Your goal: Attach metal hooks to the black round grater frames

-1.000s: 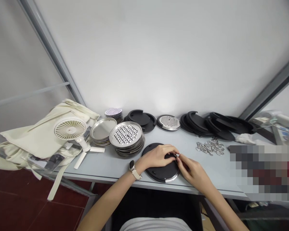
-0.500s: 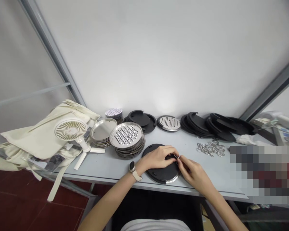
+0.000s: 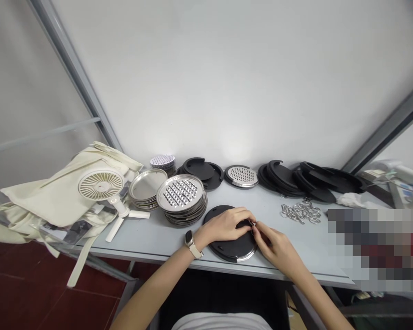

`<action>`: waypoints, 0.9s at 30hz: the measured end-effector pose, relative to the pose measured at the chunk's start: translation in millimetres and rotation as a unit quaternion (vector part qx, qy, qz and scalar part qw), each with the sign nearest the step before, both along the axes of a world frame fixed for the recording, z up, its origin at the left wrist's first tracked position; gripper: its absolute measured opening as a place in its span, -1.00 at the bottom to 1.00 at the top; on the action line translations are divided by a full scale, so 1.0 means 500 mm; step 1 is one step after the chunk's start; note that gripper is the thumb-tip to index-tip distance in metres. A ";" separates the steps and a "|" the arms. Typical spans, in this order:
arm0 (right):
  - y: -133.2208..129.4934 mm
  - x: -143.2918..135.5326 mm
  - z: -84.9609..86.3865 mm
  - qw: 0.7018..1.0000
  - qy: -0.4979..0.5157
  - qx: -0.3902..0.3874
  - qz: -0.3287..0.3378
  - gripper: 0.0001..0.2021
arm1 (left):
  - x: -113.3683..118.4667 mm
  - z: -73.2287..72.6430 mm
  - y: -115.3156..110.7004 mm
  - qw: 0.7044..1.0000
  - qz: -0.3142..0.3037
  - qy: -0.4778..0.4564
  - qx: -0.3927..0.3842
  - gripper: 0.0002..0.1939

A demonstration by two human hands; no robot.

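A round black grater holder (image 3: 232,250) lies flat near the table's front edge, a strip of shiny metal showing along its lower right rim. Across its top rests my left hand (image 3: 227,224), fingers curled and gripping it toward the right side. My right hand (image 3: 277,247) is closed in a pinch at that same right edge, fingertips meeting those of the left. Between the fingertips is a small thin metal piece, mostly hidden; it resembles the looped wire clips (image 3: 301,211) heaped to the right.
Stacked metal grater discs (image 3: 181,195) and plain metal discs (image 3: 147,185) stand to the left. Black holders (image 3: 282,176) line the wall, beside one perforated grater (image 3: 241,176). A white fan (image 3: 101,184) and cream bag (image 3: 62,192) occupy the far left.
The fingertips have shifted very slightly at the holder's right edge, and the small metal piece shows less. Both hands otherwise keep their places.
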State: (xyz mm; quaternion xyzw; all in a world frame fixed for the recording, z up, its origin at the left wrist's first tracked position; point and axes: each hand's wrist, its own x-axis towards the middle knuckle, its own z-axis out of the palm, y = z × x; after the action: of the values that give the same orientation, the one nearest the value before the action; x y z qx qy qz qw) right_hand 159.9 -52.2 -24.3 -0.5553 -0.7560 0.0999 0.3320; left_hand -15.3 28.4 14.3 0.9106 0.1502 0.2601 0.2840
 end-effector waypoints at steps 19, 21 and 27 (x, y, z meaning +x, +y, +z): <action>0.005 0.004 -0.015 1.000 -0.014 -0.009 -0.021 -0.80 | 0.001 0.003 -0.003 0.999 0.027 0.008 0.021 -0.79; 0.006 0.005 -0.017 1.000 -0.014 -0.012 -0.022 -0.79 | 0.003 0.003 -0.002 0.999 0.028 0.011 0.038 -0.79; 0.005 0.005 -0.016 1.000 -0.002 -0.019 -0.016 -0.78 | 0.004 0.000 0.001 0.997 0.047 0.015 0.067 -0.78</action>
State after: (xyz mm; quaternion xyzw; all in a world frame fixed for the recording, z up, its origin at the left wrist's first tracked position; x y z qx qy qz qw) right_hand 162.3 -49.5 -32.5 -0.5737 -0.7456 0.1076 0.3214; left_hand -13.1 29.1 14.1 0.9234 0.1793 0.2685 0.2076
